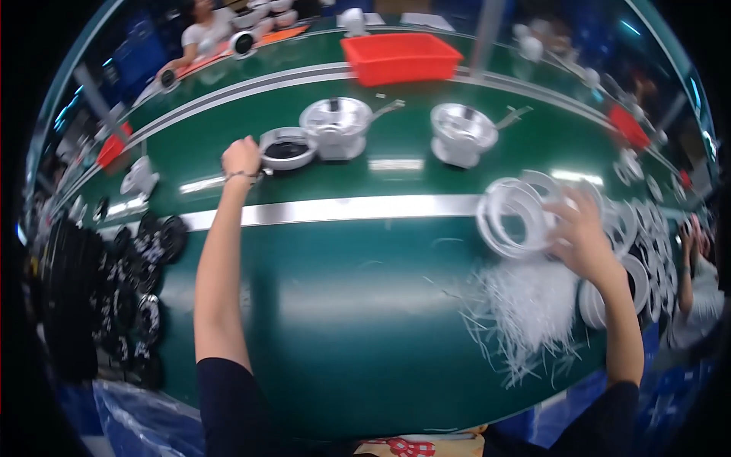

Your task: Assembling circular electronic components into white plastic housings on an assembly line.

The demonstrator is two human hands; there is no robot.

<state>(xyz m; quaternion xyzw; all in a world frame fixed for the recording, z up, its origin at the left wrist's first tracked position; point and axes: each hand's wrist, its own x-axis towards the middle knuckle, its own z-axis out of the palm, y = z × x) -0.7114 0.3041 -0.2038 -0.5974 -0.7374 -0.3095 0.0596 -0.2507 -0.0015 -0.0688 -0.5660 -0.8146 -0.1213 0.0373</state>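
Observation:
My left hand [241, 158] is closed at the left edge of a round white housing [276, 161] with a black inside; whether its fingers hold the rim or something small is hidden. Right beside that housing, a white lamp-like unit [335, 129] with a shiny bowl and a short cable stands on the green conveyor. A similar unit [464, 133] is farther right. My right hand [580, 236] reaches over a group of white plastic rings [499, 236], fingers spread and somewhat blurred, its fingertips near the rings' right side.
Thin clear strips [533, 308] lie heaped below the rings. More white rings [647, 244] are stacked at the right. Black round parts [148, 320] crowd the left side. A red bin [400, 57] sits beyond the metal rail. Other people work across the line and at right.

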